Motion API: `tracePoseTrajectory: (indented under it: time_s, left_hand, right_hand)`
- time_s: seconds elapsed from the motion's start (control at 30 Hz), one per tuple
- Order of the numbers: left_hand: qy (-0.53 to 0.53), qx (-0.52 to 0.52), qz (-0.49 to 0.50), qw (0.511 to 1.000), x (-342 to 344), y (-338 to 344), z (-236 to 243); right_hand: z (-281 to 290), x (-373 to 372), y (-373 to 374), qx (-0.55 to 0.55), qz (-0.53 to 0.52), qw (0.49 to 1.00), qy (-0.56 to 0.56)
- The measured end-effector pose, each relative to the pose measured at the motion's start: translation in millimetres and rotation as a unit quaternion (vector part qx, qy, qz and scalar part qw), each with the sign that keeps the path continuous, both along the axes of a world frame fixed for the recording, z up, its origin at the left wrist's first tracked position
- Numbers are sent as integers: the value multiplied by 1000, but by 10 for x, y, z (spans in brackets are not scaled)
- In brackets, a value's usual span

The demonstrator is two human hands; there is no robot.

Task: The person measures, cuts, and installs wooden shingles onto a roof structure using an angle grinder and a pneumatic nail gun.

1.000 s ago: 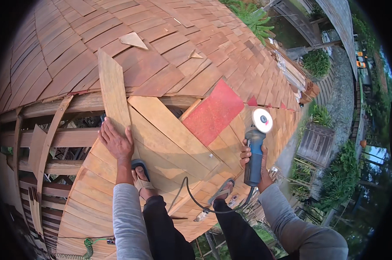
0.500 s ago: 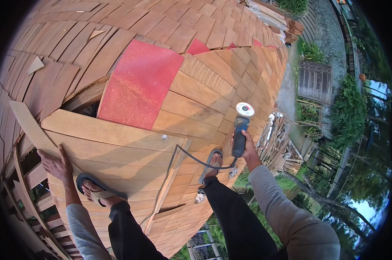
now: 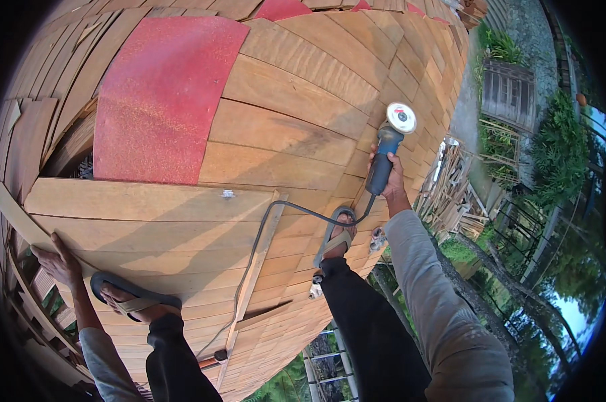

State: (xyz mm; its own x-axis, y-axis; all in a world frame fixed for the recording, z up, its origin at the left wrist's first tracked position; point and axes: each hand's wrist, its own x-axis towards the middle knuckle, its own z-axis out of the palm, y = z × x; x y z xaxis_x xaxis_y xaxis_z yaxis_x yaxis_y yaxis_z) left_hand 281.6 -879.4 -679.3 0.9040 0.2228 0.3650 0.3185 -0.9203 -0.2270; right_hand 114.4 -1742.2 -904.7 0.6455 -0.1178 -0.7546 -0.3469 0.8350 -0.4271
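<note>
My right hand (image 3: 393,177) is wrapped around the body of a blue and black angle grinder (image 3: 386,149). Its pale round disc (image 3: 401,117) points up and away over the shingles. A dark cord (image 3: 296,206) loops from its lower end across the roof to the left. At the far left, my left hand (image 3: 62,264) grips the near part of a long, narrow wooden board (image 3: 23,218), thumb on the right side and fingers at the left edge. This board slants along the roof's open edge. The fingers' undersides are hidden.
Wooden shingles (image 3: 283,127) cover the curved roof beneath my sandalled feet (image 3: 137,298). A red sheet (image 3: 166,94) lies beside a dark gap (image 3: 75,144). Open framing (image 3: 32,295) shows at left. A wooden batten (image 3: 256,261) runs between my feet. Scrap wood (image 3: 453,191) lies below the right edge.
The view has shifted, so the roof appears lower-left and larger. The grinder has tilted, its disc now facing me more. Both hands keep their holds.
</note>
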Motion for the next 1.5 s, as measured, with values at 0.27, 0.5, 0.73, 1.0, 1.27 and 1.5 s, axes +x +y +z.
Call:
tracePoseTrajectory:
  time_s: [0.27,0.5,0.73,1.0,1.27,1.5]
  left_hand:
    - [-3,-16,20,1000,-22,3,-39]
    - [-11,-14,9,1000,-94,-64,34]
    - [-7,-58,32,998,25,-377,19]
    - [-54,-149,5,987,-17,-290,236]
    - [-81,-283,82,952,4,-417,547]
    - [-150,-357,235,891,-1616,-521,920]
  right_hand:
    - [28,-192,82,-330,162,916,160]
    - [-144,-176,404,-613,350,627,331]
    - [-484,-526,155,-602,340,650,316]
    - [-133,-450,391,-560,373,653,348]
    - [1339,-443,1051,-641,537,532,134]
    - [2472,-65,1392,-583,640,499,-36]
